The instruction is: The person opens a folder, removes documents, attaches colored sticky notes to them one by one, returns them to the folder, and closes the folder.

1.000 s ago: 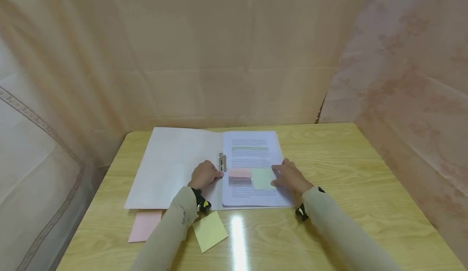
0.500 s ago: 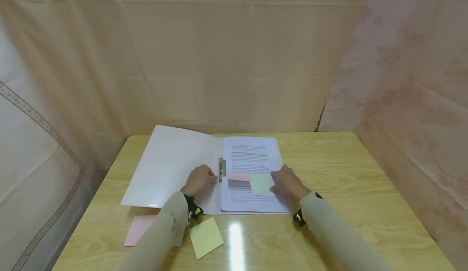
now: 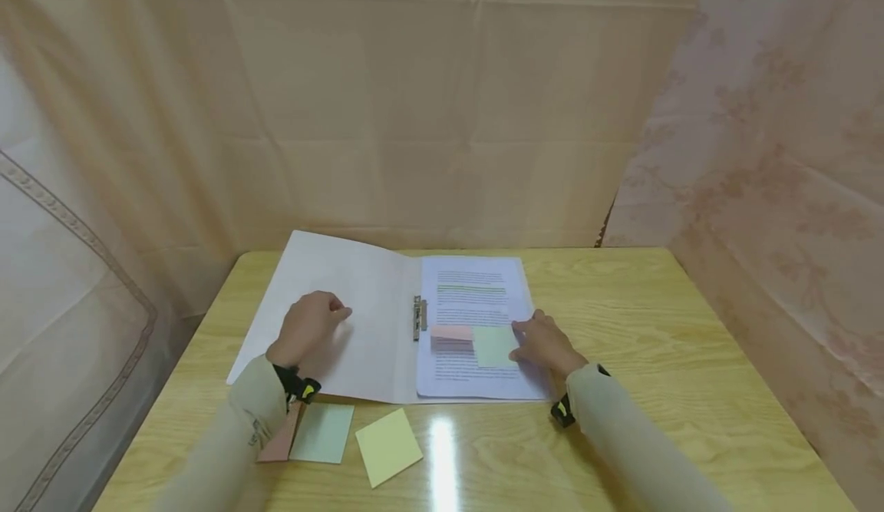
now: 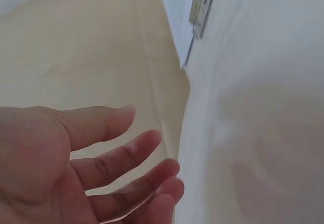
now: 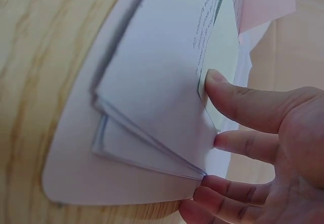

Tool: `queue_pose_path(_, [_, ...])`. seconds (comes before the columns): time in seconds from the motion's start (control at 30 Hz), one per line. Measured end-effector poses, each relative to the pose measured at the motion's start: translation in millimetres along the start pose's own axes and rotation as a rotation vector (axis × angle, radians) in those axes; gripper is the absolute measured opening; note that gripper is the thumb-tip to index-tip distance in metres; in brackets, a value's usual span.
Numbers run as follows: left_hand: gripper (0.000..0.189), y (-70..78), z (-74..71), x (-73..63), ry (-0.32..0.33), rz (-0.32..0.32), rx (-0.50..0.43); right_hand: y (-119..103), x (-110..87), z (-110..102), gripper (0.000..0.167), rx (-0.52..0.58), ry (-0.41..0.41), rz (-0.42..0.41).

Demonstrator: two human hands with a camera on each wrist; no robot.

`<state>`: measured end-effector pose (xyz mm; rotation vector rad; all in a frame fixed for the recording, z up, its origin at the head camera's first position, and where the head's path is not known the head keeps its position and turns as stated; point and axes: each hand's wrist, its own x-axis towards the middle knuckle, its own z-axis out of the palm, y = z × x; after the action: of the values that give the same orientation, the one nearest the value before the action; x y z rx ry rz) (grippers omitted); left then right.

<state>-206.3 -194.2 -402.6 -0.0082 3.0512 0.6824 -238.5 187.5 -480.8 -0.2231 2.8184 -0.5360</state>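
A white ring binder (image 3: 373, 343) lies open on the table, its metal clip (image 3: 419, 318) in the middle and a stack of printed pages (image 3: 470, 385) on its right side. My left hand (image 3: 314, 324) hangs over the left cover, fingers loosely bent, nothing between them in the left wrist view. My right hand (image 3: 549, 345) rests at the pages' right edge. In the right wrist view its thumb (image 5: 215, 77) presses on a light green sticky note (image 5: 225, 52), with the other fingertips along the paper's edge. A pink sticky note (image 3: 452, 333) stands partly raised beside the green one.
Near the binder's front edge lie a green sticky pad (image 3: 322, 434), a yellow sticky pad (image 3: 389, 447) and a pink one (image 3: 279, 443), partly under my left forearm. The wooden table (image 3: 621, 305) meets a beige cloth (image 3: 414, 113) at its back.
My left hand has left the clip and moved left over the cover, uncovering the green pad in front. My right hand has stayed at the green sticky note.
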Motion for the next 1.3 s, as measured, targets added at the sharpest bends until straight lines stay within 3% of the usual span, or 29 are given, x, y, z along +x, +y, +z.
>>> queue_pose_path(0.2, [0.031,-20.8,-9.8,-4.4,0.100,-0.042,-0.012,3.2,-0.1,-0.8,0.065,0.007,0.010,0.000])
queue_pose_path(0.3, [0.036,-35.4,-16.6,-8.0,0.124,-0.067,-0.042,3.0,-0.1,-0.3,0.065,0.008,0.008,0.001])
queue_pose_path(0.47, [0.053,-63.7,-30.4,-14.5,0.154,-0.098,-0.009,3.0,0.1,-0.8,0.065,0.010,0.007,0.003])
queue_pose_path(0.57, [0.061,-80.1,-35.3,-17.7,0.080,-0.174,-0.044,3.7,1.4,-1.7,0.064,0.007,0.007,0.001])
queue_pose_path(0.63, [0.065,-89.2,-37.5,-19.3,0.019,-0.232,-0.110,4.5,2.5,-2.2,0.064,0.007,0.005,0.000])
queue_pose_path(0.73, [0.066,-99.2,-40.2,-22.9,-0.039,-0.258,-0.238,6.6,3.6,-2.2,0.065,-0.002,0.008,-0.006])
queue_pose_path(0.97, [0.071,-117.5,-52.6,-35.2,-0.047,-0.159,-0.456,11.9,1.1,-0.5,0.067,-0.002,0.013,-0.016])
queue_pose_path(1.13, [0.071,-119.8,-61.8,-40.9,-0.085,-0.082,-0.603,11.7,0.7,-1.0,0.068,0.033,0.007,-0.019])
queue_pose_path(1.3, [0.044,-109.3,-60.7,-45.9,-0.047,0.050,-0.884,14.2,1.2,-5.1,0.069,0.039,0.009,-0.022])
